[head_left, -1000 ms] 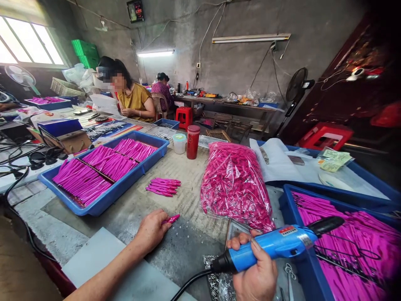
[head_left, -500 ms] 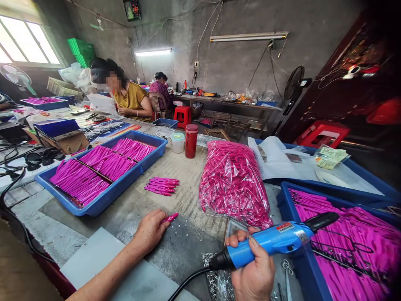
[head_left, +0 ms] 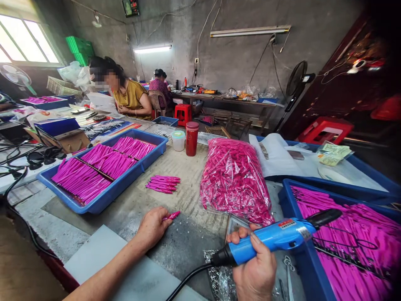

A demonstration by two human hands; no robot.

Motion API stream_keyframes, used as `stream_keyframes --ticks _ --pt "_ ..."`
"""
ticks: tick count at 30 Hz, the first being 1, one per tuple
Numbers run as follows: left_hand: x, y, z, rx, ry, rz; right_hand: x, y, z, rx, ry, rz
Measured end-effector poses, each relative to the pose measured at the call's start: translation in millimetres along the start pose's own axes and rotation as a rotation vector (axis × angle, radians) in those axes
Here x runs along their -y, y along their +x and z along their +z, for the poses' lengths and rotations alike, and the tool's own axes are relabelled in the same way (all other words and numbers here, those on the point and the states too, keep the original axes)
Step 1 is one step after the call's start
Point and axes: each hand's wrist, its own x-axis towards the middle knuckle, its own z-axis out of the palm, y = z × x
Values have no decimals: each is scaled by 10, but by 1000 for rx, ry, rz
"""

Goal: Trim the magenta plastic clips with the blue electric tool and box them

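A small pink piece (head_left: 171, 216) is being pinched by the left hand (head_left: 152, 227) at lower centre, resting on the table (head_left: 188, 246). A blue electric screwdriver (head_left: 271, 240) is being gripped by the right hand (head_left: 255, 271), lower right.

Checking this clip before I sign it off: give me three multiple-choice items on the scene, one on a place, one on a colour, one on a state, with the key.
1. Where does the red cylindrical container stand?
A. beside the small white tub
B. inside a blue tray
C. on a red stool

2. What colour is the body of the corded power tool?
A. green
B. blue
C. yellow

3. What is the left hand doing?
A. lying flat and empty
B. gripping the tool's cable
C. pinching a small pink piece

Key: 1 A, the two stand side by side on the table. 2 B, its casing is blue in the right hand. 3 C, the piece pokes out from the fingertips.
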Motion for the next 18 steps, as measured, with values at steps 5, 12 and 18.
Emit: stream_keyframes --ticks 5,12,18 --pt "-32 7 -18 13 -10 -28 -13 13 -4 4 -6 2" --pt "-72 3 -42 26 8 -69 -26 13 -16 28 2 -8" --pt "-41 -8 3 10 70 -13 -15 14 3 15 3 3"
